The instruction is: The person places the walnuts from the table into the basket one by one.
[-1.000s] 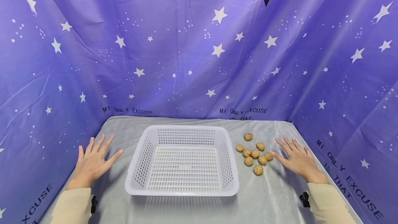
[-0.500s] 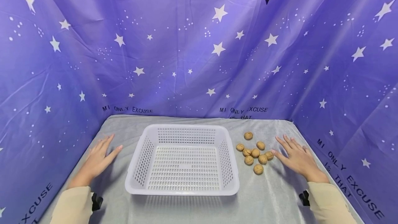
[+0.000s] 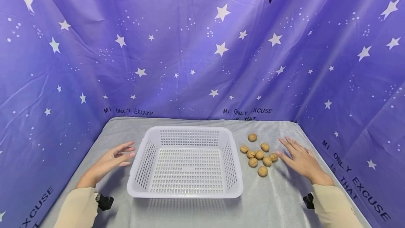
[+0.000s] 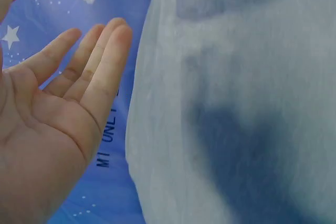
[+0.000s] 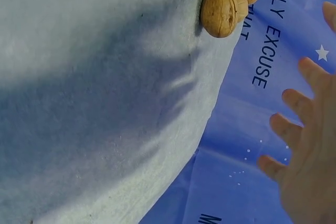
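A white plastic basket (image 3: 186, 197) with slotted walls and floor stands in the middle of the table, with nothing inside. To its right lies a loose group of several walnuts (image 3: 259, 154); some also show at the top of the right wrist view as walnuts (image 5: 219, 14). My left hand (image 3: 109, 163) hovers just left of the basket, palm turned toward it, fingers extended and holding nothing. Right of the walnuts my right hand (image 3: 300, 161) is held above the table, fingers spread, thumb close to the nearest walnut; whether it touches is unclear.
Grey cloth covers the table (image 3: 177, 215). Purple curtains (image 3: 177, 55) with white stars close in the back and both sides. A black wrist camera (image 3: 105, 202) sits at the left cuff, and another black camera (image 3: 308, 201) at the right cuff.
My left hand has rotated from palm down with spread fingers to palm facing the basket, and has moved right toward it. The right hand, basket and walnuts stay nearly still.
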Demonstrator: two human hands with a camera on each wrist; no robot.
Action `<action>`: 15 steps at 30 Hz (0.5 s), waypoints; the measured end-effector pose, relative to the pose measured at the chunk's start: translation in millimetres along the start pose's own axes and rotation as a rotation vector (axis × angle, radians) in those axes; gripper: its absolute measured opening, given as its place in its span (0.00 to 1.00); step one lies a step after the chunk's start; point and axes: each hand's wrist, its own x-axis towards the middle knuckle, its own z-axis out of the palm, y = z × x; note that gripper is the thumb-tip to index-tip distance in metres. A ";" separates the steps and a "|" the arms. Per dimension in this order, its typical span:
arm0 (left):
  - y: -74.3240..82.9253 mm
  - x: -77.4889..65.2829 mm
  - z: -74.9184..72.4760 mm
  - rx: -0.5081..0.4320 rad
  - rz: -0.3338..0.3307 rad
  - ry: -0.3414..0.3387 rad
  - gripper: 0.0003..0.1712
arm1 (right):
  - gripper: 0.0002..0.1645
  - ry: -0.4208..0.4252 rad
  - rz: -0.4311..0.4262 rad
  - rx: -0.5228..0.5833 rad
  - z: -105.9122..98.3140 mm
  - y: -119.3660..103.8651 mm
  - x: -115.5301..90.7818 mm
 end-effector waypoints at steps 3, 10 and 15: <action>1.3 2.7 3.4 -0.059 -0.014 -0.009 0.35 | 0.41 0.033 -0.026 0.028 2.4 -0.4 2.8; 3.1 8.7 10.8 -0.101 -0.065 -0.017 0.38 | 0.38 0.111 -0.084 0.083 6.2 -6.0 11.3; 0.4 10.1 15.0 -0.138 -0.064 -0.022 0.39 | 0.35 0.128 -0.105 0.123 9.9 -12.9 19.6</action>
